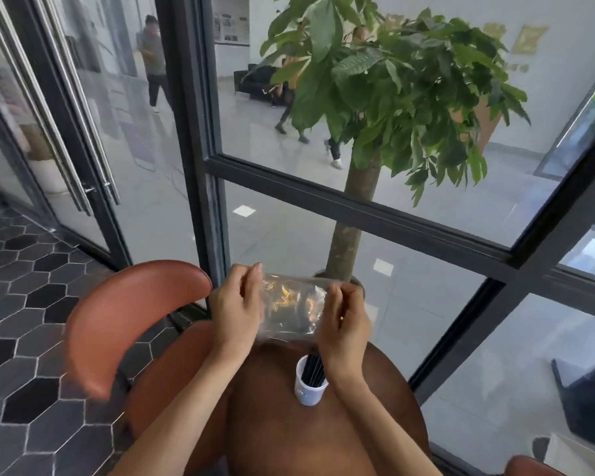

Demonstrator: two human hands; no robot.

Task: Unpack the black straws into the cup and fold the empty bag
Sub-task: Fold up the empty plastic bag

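Black straws (312, 369) stand in round white cup (308, 384); hands stretch crinkled clear bag (291, 305)

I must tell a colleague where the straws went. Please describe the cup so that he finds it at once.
Start at the round brown wooden table. On it, under the right hand, stands a small white plastic cup. It alone holds black straws.

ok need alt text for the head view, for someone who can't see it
Both hands hold an empty clear plastic bag above a round brown table, the left hand and right hand gripping its two ends. Black straws stand in a white cup on the table, below the right hand; behind are an orange chair and a potted tree.
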